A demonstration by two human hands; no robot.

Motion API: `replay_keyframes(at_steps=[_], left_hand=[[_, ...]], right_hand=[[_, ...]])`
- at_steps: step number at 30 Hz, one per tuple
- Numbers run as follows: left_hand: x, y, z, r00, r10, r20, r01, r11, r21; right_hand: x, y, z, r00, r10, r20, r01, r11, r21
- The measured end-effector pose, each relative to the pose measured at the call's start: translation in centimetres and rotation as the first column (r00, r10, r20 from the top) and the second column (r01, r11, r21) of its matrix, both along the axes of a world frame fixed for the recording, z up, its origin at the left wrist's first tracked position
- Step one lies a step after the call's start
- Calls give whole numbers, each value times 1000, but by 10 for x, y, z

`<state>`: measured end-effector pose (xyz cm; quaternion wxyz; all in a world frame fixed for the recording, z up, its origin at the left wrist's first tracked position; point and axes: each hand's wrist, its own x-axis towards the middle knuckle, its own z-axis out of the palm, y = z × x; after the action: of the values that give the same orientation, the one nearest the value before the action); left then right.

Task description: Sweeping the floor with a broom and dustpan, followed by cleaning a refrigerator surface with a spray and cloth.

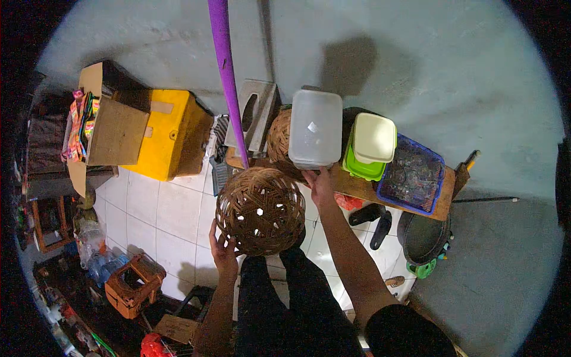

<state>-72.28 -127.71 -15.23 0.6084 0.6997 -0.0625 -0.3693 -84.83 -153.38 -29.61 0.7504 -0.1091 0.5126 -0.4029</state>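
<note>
My left hand (224,252) grips the lower left rim of a round, open-weave wicker basket (261,212), which is above the tiled floor in front of my legs. My right hand (320,185) reaches to the lower edge of a translucent plastic container (316,127) at the wooden bench; whether its fingers close on it cannot be told. Behind that container, to its left, another woven basket (280,136) shows in part. To the right sit a lidded cream container (374,137), a green container (363,165) beneath it, and a blue plastic basket (441,187) of clear items.
A wooden bench (357,185) runs along the wall. A purple pole (224,67) slants down behind the wicker basket. At left are a yellow box (163,134) and an open cardboard box (117,134) of colourful packets. Black sandals (381,230) and a dark tub (424,238) are at right.
</note>
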Motion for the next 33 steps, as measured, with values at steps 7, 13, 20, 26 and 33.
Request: replay_keyframes(at_steps=[7, 13, 20, 26, 33], left_hand=[[7, 6, 4, 999, -6, 33, 4, 999, 49], [6, 2, 0, 999, -25, 20, 25, 1000, -5], [5, -10, 16, 999, -40, 32, 40, 999, 11], [3, -24, 10, 991, -101, 84, 107, 992, -68], [-12, -87, -14, 991, -122, 54, 132, 949, -287]], right_hand=[[7, 7, 16, 1000, -20, 13, 21, 999, -26], [-3, -2, 38, 1000, -29, 1, 29, 996, -84], [-26, -13, 69, 994, 103, 28, -100, 992, -81], [-55, -23, 107, 984, 165, -71, -172, 978, -115], [-92, -53, 146, 952, 194, -237, -256, 929, -267]])
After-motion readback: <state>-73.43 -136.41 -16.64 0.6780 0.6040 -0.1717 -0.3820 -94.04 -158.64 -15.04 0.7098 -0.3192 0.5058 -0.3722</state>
